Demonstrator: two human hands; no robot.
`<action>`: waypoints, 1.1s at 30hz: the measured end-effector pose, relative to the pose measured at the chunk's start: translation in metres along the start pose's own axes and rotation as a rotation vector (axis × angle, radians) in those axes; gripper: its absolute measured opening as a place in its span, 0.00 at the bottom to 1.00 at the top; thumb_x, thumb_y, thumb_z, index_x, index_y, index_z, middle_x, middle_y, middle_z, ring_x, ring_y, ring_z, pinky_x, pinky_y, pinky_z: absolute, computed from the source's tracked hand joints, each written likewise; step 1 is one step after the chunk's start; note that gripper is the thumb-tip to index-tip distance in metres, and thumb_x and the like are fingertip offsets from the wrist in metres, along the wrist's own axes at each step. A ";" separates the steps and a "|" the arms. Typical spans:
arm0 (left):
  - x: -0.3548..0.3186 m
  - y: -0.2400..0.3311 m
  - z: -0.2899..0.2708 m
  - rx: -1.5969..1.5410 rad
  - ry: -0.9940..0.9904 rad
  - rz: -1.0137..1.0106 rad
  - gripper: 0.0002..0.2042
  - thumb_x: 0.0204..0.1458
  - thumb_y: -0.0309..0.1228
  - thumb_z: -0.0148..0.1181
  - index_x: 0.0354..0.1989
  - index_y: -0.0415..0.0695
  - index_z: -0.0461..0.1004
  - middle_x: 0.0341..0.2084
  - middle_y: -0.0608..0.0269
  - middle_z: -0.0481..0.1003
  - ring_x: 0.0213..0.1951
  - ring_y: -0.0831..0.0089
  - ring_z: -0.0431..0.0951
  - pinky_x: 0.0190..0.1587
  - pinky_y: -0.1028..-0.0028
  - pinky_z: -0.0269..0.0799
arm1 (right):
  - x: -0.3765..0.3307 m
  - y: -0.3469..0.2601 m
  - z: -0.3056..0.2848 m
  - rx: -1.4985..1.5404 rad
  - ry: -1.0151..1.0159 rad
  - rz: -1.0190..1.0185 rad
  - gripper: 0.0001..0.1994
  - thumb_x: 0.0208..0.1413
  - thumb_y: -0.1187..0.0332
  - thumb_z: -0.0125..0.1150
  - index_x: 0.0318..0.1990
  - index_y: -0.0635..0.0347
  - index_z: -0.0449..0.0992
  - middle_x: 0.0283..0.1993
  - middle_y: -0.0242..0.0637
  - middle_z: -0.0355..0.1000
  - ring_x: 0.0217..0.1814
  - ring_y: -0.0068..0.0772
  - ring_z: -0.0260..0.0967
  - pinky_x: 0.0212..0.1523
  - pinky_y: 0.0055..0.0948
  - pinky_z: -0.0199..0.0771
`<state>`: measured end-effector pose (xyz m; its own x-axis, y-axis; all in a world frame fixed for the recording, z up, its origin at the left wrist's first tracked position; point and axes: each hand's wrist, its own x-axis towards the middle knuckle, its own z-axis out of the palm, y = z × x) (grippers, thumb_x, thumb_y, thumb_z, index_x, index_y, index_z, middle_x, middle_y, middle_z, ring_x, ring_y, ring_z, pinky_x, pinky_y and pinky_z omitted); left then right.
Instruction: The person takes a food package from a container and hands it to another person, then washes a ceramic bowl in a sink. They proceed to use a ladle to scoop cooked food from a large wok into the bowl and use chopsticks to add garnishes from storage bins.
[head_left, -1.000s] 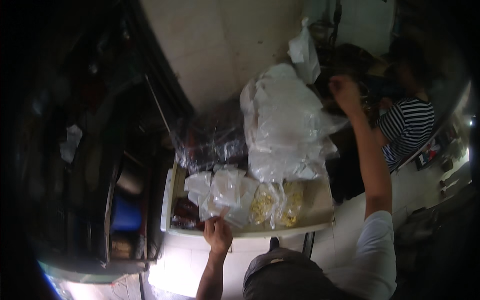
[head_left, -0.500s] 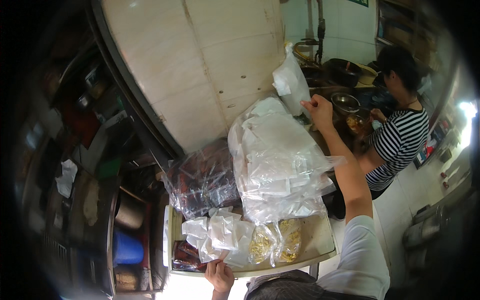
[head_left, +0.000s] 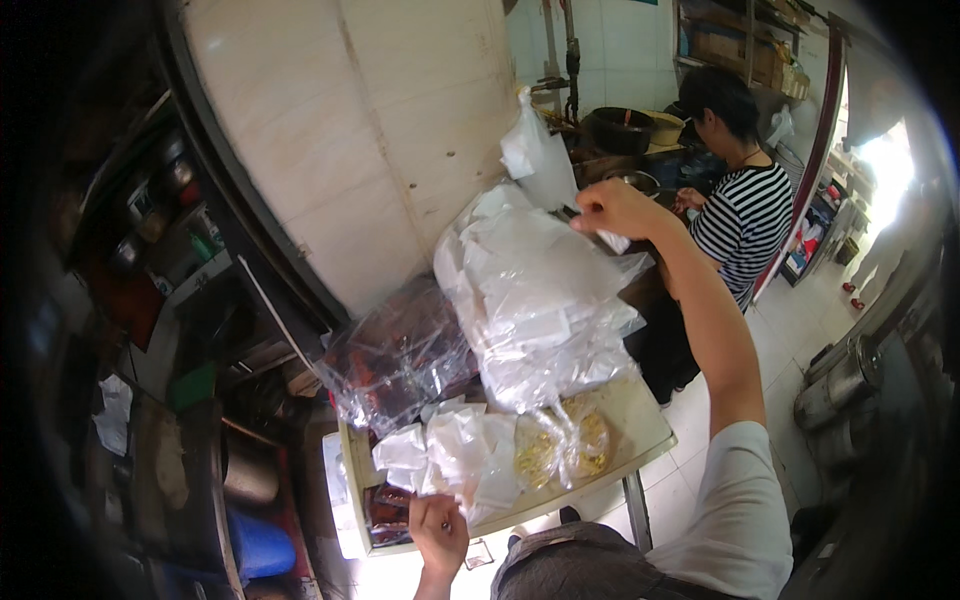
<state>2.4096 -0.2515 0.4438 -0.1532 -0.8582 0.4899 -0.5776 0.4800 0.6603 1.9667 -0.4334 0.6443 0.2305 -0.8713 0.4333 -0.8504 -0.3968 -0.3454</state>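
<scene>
Clear plastic bag pile [head_left: 535,300] under raised right hand [head_left: 612,208], touching.

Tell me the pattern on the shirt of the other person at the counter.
The shirt has black and white horizontal stripes, seen in the head view, the only one.

A tall heap of clear plastic bags [head_left: 535,300] stands on the surface [head_left: 640,425], toward its far right part, with white sheets showing inside. At its foot, near the surface's near edge, lie two small clear bags of yellow-brown bits [head_left: 562,447]. Just left of them, by the near edge, is a cluster of crumpled white bags [head_left: 440,455]. At the far left corner a clear bag of dark reddish packets [head_left: 395,355] leans. A white knotted bag [head_left: 535,150] hangs beyond the heap's top.
</scene>
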 end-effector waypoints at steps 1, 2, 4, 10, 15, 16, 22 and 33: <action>0.019 0.006 -0.013 0.023 -0.015 0.110 0.11 0.35 0.15 0.57 0.29 0.40 0.71 0.30 0.54 0.71 0.35 0.58 0.72 0.35 0.65 0.69 | -0.012 -0.030 0.009 -0.086 -0.025 -0.141 0.11 0.45 0.66 0.61 0.21 0.64 0.69 0.20 0.42 0.64 0.22 0.40 0.64 0.24 0.34 0.63; 0.040 0.013 -0.019 0.033 -0.033 0.203 0.13 0.35 0.15 0.58 0.33 0.40 0.71 0.33 0.54 0.71 0.39 0.56 0.71 0.40 0.63 0.69 | -0.029 -0.061 0.036 -0.112 -0.024 -0.194 0.06 0.41 0.70 0.59 0.23 0.62 0.70 0.23 0.44 0.66 0.26 0.45 0.67 0.28 0.37 0.66; 0.086 0.026 -0.011 -0.044 -0.125 0.426 0.35 0.30 0.20 0.68 0.54 0.42 0.61 0.51 0.47 0.63 0.54 0.47 0.62 0.54 0.57 0.61 | -0.066 -0.145 0.080 -0.205 -0.265 -0.127 0.08 0.38 0.70 0.59 0.29 0.59 0.72 0.28 0.45 0.68 0.33 0.48 0.68 0.33 0.39 0.67; 0.148 0.044 -0.009 -0.507 -0.468 0.300 0.32 0.35 0.17 0.63 0.55 0.41 0.63 0.42 0.55 0.71 0.45 0.66 0.74 0.49 0.71 0.68 | -0.111 -0.254 0.106 0.222 0.005 0.110 0.13 0.45 0.83 0.47 0.40 0.64 0.69 0.38 0.48 0.71 0.42 0.49 0.69 0.41 0.37 0.69; 0.182 -0.014 -0.006 -0.342 0.306 0.138 0.16 0.46 0.16 0.54 0.46 0.38 0.68 0.36 0.59 0.74 0.34 0.73 0.75 0.38 0.75 0.70 | -0.137 -0.243 0.083 0.436 0.381 0.289 0.14 0.50 0.84 0.43 0.43 0.63 0.68 0.37 0.34 0.69 0.37 0.28 0.67 0.38 0.24 0.67; 0.170 -0.018 -0.005 -0.342 0.321 0.117 0.15 0.47 0.16 0.54 0.45 0.38 0.69 0.36 0.59 0.74 0.34 0.73 0.74 0.38 0.76 0.69 | -0.140 -0.238 0.079 0.594 0.388 0.385 0.13 0.50 0.83 0.43 0.43 0.62 0.68 0.36 0.32 0.68 0.36 0.24 0.65 0.37 0.22 0.66; 0.112 0.014 0.027 -0.972 -0.683 -0.083 0.15 0.56 0.38 0.56 0.44 0.40 0.71 0.33 0.64 0.72 0.34 0.78 0.69 0.40 0.76 0.65 | -0.152 -0.213 0.068 0.949 0.383 0.633 0.12 0.52 0.80 0.43 0.43 0.59 0.68 0.33 0.24 0.64 0.30 0.10 0.56 0.30 0.12 0.58; 0.114 0.067 0.070 -0.936 -0.679 -0.225 0.06 0.53 0.29 0.58 0.25 0.42 0.72 0.19 0.71 0.69 0.17 0.86 0.64 0.17 0.84 0.59 | -0.190 -0.126 0.061 0.582 0.363 0.466 0.14 0.49 0.79 0.49 0.45 0.59 0.68 0.33 0.33 0.65 0.32 0.23 0.62 0.34 0.20 0.64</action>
<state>2.2971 -0.3304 0.5041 -0.6818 -0.7258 0.0918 0.1242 0.0088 0.9922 2.0591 -0.2356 0.5551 -0.3368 -0.8756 0.3462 -0.4170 -0.1910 -0.8886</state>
